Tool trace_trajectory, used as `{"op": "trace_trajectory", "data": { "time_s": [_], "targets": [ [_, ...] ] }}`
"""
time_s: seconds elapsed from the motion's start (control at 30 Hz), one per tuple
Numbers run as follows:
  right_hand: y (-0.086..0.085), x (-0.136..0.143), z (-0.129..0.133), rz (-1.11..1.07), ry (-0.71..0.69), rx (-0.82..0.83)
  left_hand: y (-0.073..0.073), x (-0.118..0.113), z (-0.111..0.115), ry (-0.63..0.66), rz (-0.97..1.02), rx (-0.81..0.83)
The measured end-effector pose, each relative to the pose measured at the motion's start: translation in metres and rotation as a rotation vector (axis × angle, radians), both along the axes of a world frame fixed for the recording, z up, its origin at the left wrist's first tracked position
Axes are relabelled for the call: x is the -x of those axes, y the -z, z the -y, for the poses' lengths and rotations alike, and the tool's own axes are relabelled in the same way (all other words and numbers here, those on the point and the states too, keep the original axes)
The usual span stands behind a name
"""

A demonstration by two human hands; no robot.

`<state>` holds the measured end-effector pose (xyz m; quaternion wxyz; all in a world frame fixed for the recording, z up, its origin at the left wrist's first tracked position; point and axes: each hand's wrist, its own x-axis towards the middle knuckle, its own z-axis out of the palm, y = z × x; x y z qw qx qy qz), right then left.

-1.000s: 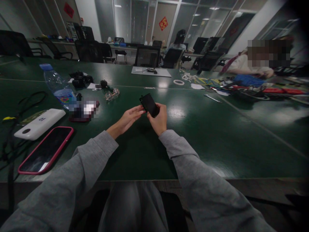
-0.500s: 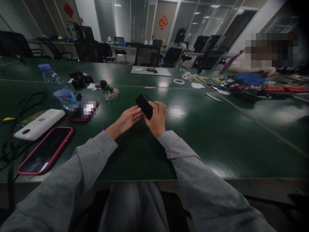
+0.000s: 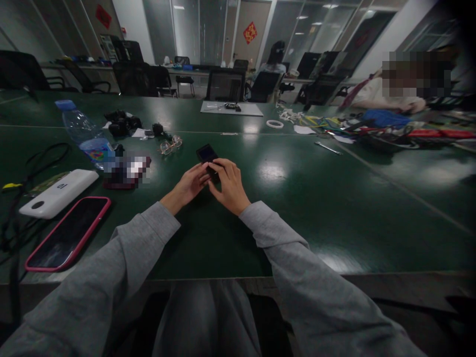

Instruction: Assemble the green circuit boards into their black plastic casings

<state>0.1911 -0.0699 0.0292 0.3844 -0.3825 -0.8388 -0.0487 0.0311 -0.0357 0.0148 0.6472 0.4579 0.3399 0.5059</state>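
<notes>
A small black box-like device [image 3: 207,153] with a dark, screen-like face is between my hands, above the middle of the green table [image 3: 297,213]. My left hand [image 3: 190,184] has its fingers against the device's near left side. From the right, my right hand [image 3: 229,184] holds the lower part of it, thumb below and fingers over the top. The fingers hide the device's near end.
Left are a bottle [image 3: 87,139], a white power bank [image 3: 59,193], a red-edged phone [image 3: 69,234], cables and glasses [image 3: 171,145]. A tape roll [image 3: 274,124], metal tool [image 3: 328,148] and wires lie right. A person [image 3: 390,96] sits at the far right.
The black device has moved left and turned so that its screen-like face shows. My right hand has shifted left with it, its fingers now lying over the near part.
</notes>
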Motion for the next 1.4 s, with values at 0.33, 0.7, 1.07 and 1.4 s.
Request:
{"op": "trace_trajectory", "data": {
  "time_s": [0.33,0.7,1.07,1.4],
  "targets": [
    [0.019,-0.004,-0.02,-0.562,-0.104,0.383,-0.001,0.001,-0.002,0.0,0.027,0.046],
    [0.022,-0.008,-0.03,-0.944,-0.254,0.956,0.005,0.018,-0.014,0.05,-0.091,0.035],
    [0.023,-0.009,-0.03,-0.891,-0.246,0.905,-0.001,0.026,-0.021,0.002,-0.364,-0.064],
    [0.025,-0.009,-0.031,-0.728,-0.255,0.864,0.003,0.037,-0.028,-0.319,-0.639,-0.291]
  ]
}}
